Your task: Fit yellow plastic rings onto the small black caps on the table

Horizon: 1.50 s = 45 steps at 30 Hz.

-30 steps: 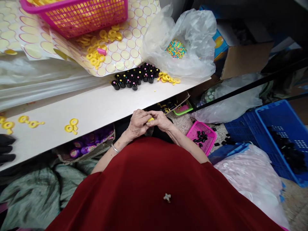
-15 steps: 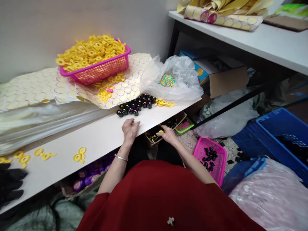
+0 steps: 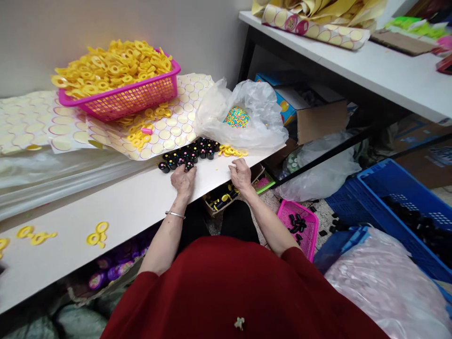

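My left hand (image 3: 183, 181) is at the near edge of a cluster of small black caps (image 3: 181, 157) with coloured dots on top. Its thumb and fingers close around one black cap (image 3: 189, 165) at the front of the group. My right hand (image 3: 241, 175) hovers over the table's front edge, fingers loosely bent and apart, with nothing visible in them. Just beyond it lie several yellow ring pieces (image 3: 233, 151). Below, an open box (image 3: 221, 197) contains black tubes with yellow parts.
A pink basket (image 3: 120, 106) heaped with yellow rings stands on sticker sheets (image 3: 176, 125). Behind the caps is a plastic bag (image 3: 261, 129) of coloured beads. More yellow rings (image 3: 98, 234) lie at left. On the floor stand a pink basket (image 3: 310, 230) and a blue crate (image 3: 374, 183).
My left hand has moved forward to the black caps and closed on one. My right hand has left the box, where it held a yellow-ended piece, and risen toward the yellow rings.
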Available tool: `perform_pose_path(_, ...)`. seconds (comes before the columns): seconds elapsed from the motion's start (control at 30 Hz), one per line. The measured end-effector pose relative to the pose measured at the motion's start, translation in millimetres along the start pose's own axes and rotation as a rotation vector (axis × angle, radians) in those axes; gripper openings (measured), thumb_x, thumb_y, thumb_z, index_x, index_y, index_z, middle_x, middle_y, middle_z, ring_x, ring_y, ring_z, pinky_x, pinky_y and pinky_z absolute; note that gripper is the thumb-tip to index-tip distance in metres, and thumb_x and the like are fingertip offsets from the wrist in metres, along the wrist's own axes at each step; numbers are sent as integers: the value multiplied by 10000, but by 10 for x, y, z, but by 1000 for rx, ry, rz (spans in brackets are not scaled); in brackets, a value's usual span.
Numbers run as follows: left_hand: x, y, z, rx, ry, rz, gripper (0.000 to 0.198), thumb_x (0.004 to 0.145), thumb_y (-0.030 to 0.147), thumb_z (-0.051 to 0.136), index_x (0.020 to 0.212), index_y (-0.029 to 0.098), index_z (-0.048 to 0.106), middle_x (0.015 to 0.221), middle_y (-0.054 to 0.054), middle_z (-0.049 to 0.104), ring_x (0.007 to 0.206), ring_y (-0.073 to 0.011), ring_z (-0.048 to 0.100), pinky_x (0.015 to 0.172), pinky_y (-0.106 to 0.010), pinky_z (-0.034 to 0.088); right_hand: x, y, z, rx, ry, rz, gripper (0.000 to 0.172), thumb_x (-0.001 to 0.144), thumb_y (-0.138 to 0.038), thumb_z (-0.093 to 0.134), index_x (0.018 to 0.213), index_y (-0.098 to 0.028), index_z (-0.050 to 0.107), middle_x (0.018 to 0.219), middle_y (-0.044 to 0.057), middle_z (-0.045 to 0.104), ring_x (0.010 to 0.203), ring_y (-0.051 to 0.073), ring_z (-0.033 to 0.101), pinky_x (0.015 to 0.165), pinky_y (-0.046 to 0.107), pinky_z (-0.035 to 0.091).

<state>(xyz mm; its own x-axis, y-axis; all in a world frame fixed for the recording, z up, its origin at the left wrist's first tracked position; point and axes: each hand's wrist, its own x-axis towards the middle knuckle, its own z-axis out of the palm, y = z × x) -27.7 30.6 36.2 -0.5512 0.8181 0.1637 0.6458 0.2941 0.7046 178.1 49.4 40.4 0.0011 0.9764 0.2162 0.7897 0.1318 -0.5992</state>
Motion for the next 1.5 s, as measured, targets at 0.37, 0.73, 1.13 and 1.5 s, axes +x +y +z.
perform_pose_path(0.37, -232, -95, -1, -211, -395, 318, 219, 638, 408, 638, 595, 199, 590, 594, 12, 505, 592, -129, 460, 600, -261, 340, 623, -14, 148, -338, -122, -19, 293, 920, -216, 385, 1097, -150, 608, 1140, 143, 582, 897, 228, 562, 718, 302, 410)
perform_pose_path(0.73, -193, -183, 67, -225, -424, 333, 211, 649, 387, 660, 720, 189, 681, 628, 25, 547, 605, -110, 486, 600, -240, 356, 668, 157, 239, -57, -64, -142, 202, 791, -245, 502, 938, -157, 610, 976, 114, 639, 887, 232, 563, 770, 331, 429)
perform_pose_path(1.13, -162, -266, 155, -401, -423, 260, 335, 545, 422, 777, 774, 188, 702, 619, 42, 540, 587, -103, 467, 582, -239, 364, 556, 59, 161, 651, 2, 51, 489, 583, -339, 675, 1022, -147, 574, 885, 11, 573, 638, 98, 456, 615, 256, 416)
perform_pose_path(1.5, -183, -165, -28, -833, -321, 159, 236, 576, 231, 685, 801, 163, 713, 663, 23, 592, 535, -71, 420, 546, -234, 354, 106, -387, 173, 494, -229, -211, 282, 630, -293, 685, 879, -177, 624, 811, -14, 559, 645, 108, 437, 612, 248, 377)
